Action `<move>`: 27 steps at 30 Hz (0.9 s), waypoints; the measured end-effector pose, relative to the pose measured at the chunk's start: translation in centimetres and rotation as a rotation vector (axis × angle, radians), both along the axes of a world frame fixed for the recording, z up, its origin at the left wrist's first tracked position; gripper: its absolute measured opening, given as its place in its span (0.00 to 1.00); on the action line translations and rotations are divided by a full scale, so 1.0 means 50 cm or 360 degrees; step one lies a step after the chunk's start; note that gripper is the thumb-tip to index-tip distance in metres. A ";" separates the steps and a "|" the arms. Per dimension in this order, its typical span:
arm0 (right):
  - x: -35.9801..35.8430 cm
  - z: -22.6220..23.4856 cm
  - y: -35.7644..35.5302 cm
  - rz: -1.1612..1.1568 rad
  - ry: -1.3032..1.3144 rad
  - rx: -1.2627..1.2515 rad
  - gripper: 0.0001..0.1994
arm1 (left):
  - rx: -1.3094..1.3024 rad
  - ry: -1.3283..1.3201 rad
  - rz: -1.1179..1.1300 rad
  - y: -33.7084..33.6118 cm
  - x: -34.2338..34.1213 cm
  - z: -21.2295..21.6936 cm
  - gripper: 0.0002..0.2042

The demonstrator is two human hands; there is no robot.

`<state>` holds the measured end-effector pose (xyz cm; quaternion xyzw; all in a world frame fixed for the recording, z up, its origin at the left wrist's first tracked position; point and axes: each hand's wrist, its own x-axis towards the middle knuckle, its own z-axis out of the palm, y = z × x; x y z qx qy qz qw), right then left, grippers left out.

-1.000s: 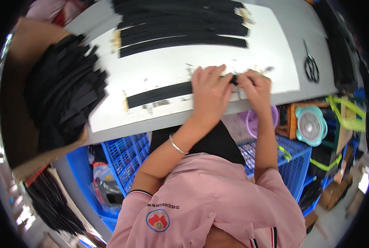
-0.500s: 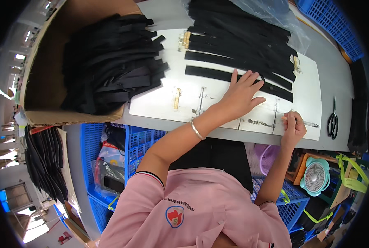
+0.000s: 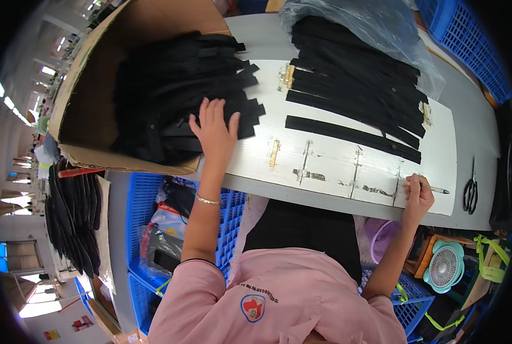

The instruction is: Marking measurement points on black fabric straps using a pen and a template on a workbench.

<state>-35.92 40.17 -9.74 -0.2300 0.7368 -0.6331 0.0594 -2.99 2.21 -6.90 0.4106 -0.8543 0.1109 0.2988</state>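
The left hand [image 3: 214, 129] lies spread on the strips [image 3: 175, 97] heaped in the box [image 3: 89, 109], none gripped. The right hand [image 3: 419, 198] grips a pen [image 3: 436, 189] at the bench [image 3: 336, 166] edge. One strip [image 3: 353, 137] lies alone; many remain.

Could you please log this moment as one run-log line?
left hand: on black strips in box | right hand: holds pen at board edge

Heap of black straps [image 3: 175, 92], flat, jumbled, spilling from cardboard box onto white board. Slim pen [image 3: 436, 189] lying at board's near edge.
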 end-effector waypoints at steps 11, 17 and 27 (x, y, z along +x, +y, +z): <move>0.001 0.008 -0.006 -0.0007 -0.0038 -0.0012 0.08 | 0.0162 0.0294 -0.0193 0.057 0.054 0.013 0.06; 0.010 0.014 -0.002 0.0033 -0.0062 -0.0004 0.09 | 0.0140 0.0632 -0.0202 0.059 0.038 0.019 0.04; 0.022 0.042 -0.018 0.0024 0.0083 0.0148 0.09 | 0.0322 0.0733 -0.0593 0.151 -0.129 0.030 0.07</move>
